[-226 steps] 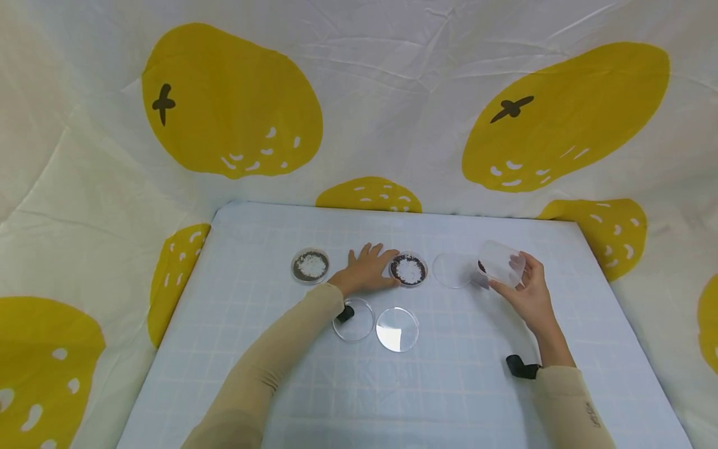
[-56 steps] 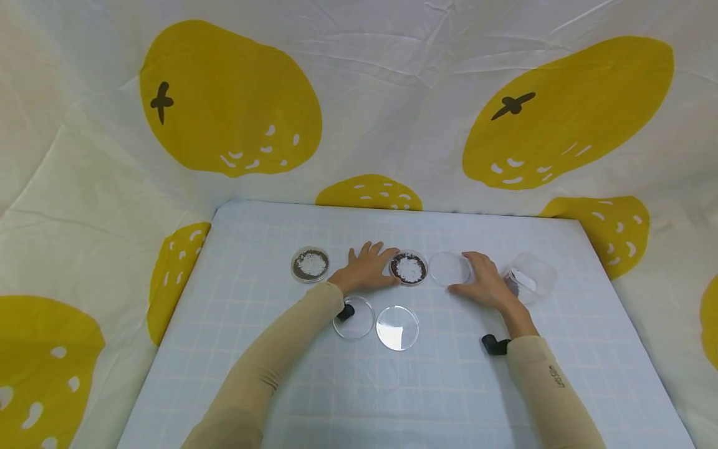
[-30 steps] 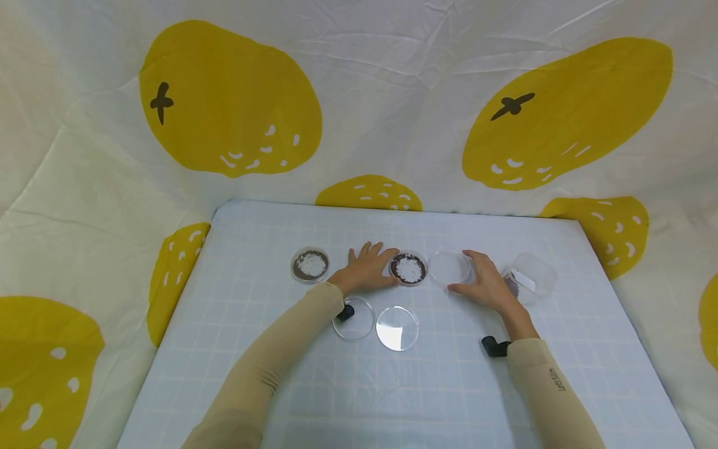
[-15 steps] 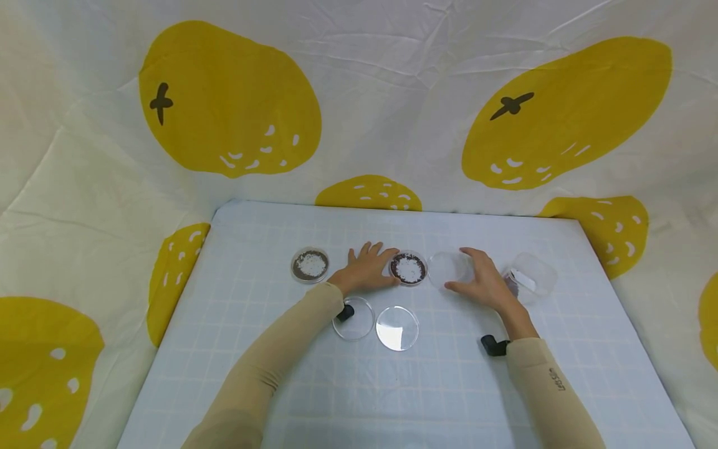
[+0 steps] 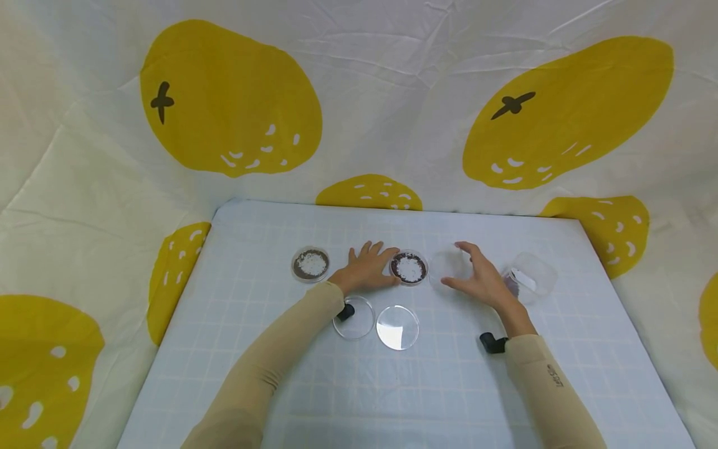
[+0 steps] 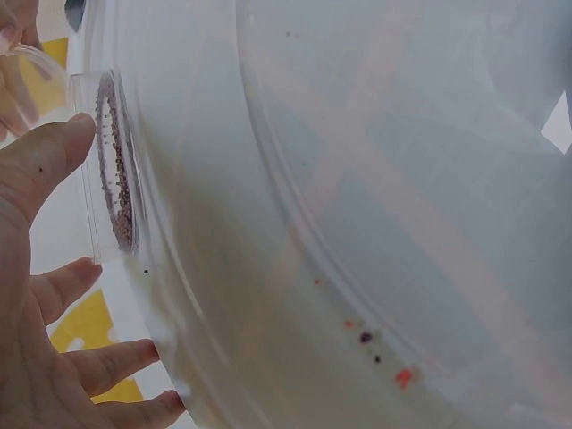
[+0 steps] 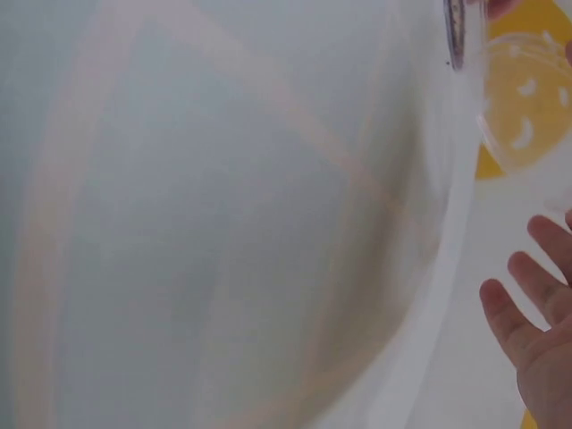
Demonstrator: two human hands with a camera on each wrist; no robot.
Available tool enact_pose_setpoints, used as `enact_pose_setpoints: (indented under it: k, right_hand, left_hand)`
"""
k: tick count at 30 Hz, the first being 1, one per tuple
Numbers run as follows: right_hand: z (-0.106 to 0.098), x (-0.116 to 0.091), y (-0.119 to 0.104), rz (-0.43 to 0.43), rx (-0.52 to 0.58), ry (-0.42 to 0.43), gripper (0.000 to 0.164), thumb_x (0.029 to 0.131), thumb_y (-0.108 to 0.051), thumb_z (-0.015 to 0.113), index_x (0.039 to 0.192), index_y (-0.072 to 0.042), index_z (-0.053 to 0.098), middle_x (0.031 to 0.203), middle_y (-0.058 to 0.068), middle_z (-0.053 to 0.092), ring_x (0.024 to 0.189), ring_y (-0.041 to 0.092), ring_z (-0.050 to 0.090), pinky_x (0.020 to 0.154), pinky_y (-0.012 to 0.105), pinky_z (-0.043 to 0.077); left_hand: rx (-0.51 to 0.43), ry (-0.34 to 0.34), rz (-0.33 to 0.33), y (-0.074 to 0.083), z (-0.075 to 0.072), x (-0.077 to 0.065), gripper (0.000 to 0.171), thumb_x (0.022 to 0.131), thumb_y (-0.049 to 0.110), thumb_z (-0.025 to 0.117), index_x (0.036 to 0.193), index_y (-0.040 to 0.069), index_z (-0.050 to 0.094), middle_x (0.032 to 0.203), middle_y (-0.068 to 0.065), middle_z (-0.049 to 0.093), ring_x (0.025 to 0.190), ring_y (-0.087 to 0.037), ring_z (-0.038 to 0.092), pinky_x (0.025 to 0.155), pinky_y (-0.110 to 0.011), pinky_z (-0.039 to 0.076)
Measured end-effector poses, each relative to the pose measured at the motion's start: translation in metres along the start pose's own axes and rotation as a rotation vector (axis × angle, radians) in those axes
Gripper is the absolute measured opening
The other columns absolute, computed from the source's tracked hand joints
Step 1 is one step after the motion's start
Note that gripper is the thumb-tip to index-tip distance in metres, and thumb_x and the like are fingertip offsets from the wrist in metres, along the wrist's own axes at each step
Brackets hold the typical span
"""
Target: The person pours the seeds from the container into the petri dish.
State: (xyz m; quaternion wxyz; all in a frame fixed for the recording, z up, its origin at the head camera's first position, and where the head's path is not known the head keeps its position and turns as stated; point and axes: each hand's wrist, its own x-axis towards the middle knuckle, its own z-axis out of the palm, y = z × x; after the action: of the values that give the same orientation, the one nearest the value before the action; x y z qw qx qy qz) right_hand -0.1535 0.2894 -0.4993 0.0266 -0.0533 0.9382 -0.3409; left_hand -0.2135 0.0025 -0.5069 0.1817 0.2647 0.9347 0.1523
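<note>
A round clear petri dish holding dark grains with white bits on top stands at mid-table. My left hand grips its rim between thumb and index finger; the other fingers spread out. In the left wrist view the thumb presses the dish wall. To its right, my right hand holds a clear petri dish by the edge with thumb and index finger. This clear dish is tilted and raised off the table; in the right wrist view it shows edge-up.
Another filled petri dish stands left of my left hand. Two clear round lids or dishes, one partly under my left wrist and one, lie in front. A clear plastic tub with dark contents sits at the right.
Earlier my right hand held the tub up; it now rests at the right. My right hand has since taken the clear petri dish and raised and tilted it. The left hand has stayed put.
</note>
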Motion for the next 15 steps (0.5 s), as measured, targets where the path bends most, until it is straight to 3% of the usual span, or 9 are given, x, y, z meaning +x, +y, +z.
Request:
enact_pose_setpoints:
  k: [15]
  right_hand:
    - [0.0070, 0.0053, -0.0015, -0.090, 0.106, 0.046, 0.092, 0.066, -0.049, 0.078, 0.140, -0.022, 0.030, 0.141, 0.005, 0.037, 0.122, 0.037, 0.038, 0.095, 0.053, 0.034]
  left_hand:
    - [-0.005, 0.000, 0.001, -0.0014, 0.0005, 0.0008, 0.077, 0.079, 0.065, 0.054, 0.144, 0.037, 0.024, 0.151, -0.009, 0.016, 0.136, -0.038, 0.008, 0.099, -0.067, 0.006]
